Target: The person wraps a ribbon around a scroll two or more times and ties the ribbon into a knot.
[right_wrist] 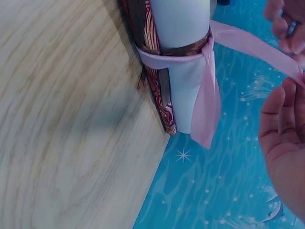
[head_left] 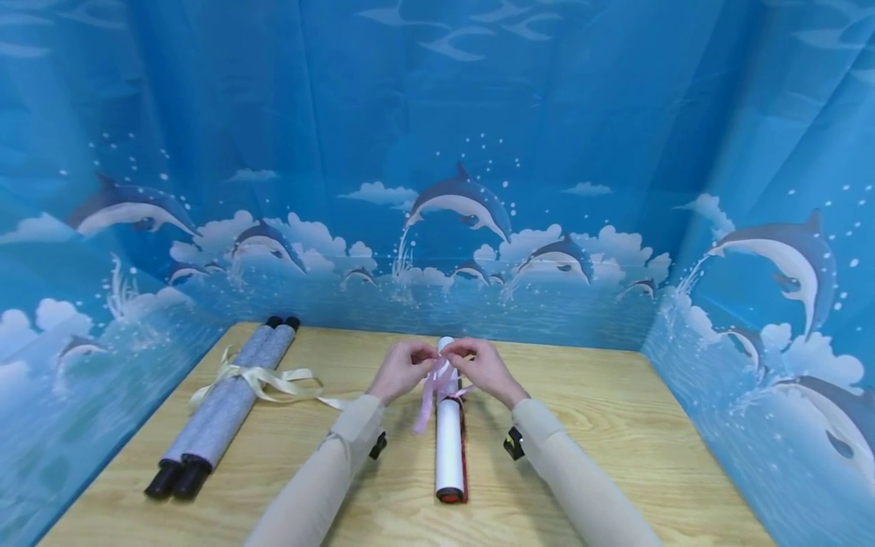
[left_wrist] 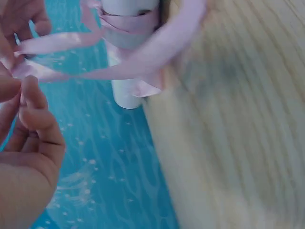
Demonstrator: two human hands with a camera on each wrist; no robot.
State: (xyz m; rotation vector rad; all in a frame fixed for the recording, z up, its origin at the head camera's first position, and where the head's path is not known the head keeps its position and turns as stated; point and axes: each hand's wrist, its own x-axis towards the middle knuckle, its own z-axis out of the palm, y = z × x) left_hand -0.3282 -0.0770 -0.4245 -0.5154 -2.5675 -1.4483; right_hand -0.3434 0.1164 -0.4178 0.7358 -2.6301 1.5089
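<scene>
A white roll (head_left: pixel 448 452) with dark ends lies on the table, pointing away from me. Along its right side runs a slim strip with a dark red pattern (right_wrist: pixel 167 112). Pink ribbon (right_wrist: pixel 171 61) passes round both, and its loose lengths rise to my hands. My left hand (head_left: pixel 402 370) pinches the ribbon between thumb and fingers just above the roll's far part. Close opposite, my right hand (head_left: pixel 484 371) pinches ribbon too. In the left wrist view a pink ribbon length (left_wrist: pixel 119 71) stretches across to the fingertips. Fingers hide the exact crossing of the ribbon.
Two grey rolls with black ends (head_left: pixel 235 403) lie side by side at the left, tied with a cream ribbon (head_left: pixel 256 376) whose tail trails rightward. The wooden table (head_left: pixel 601 456) meets blue dolphin-printed sheeting (head_left: pixel 328 152) at the back and sides.
</scene>
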